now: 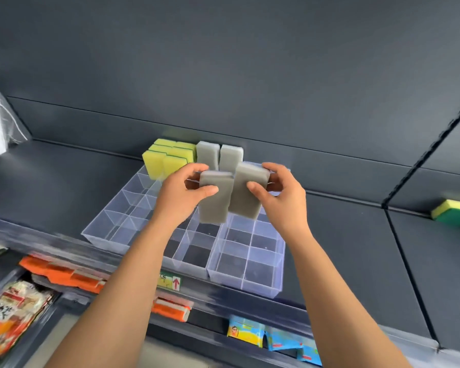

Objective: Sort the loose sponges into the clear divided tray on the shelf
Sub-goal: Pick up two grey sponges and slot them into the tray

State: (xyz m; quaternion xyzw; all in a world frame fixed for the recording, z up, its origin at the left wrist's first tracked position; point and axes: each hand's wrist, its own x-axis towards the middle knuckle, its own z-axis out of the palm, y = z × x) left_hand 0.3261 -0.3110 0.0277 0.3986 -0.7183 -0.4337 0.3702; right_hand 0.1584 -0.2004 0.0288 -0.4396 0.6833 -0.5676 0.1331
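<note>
My left hand (182, 193) grips a grey sponge (215, 205) upright above the clear divided tray (246, 269). Beside it, my right hand (283, 192) grips a second grey sponge (247, 191), and the two sponges touch side by side. At the tray's back row stand several yellow sponges (166, 158) on the left. Two grey sponges (219, 155) stand right of them. The held sponges hang just in front of those two grey ones. One loose yellow-green sponge (453, 212) lies on the shelf far right.
The tray sits on a dark shelf (356, 248) with a back wall behind. A vertical divider (406, 261) separates the right shelf section. Packaged goods (14, 304) and orange packs (64, 274) lie on the lower shelf. A clear bag (0, 123) hangs at left.
</note>
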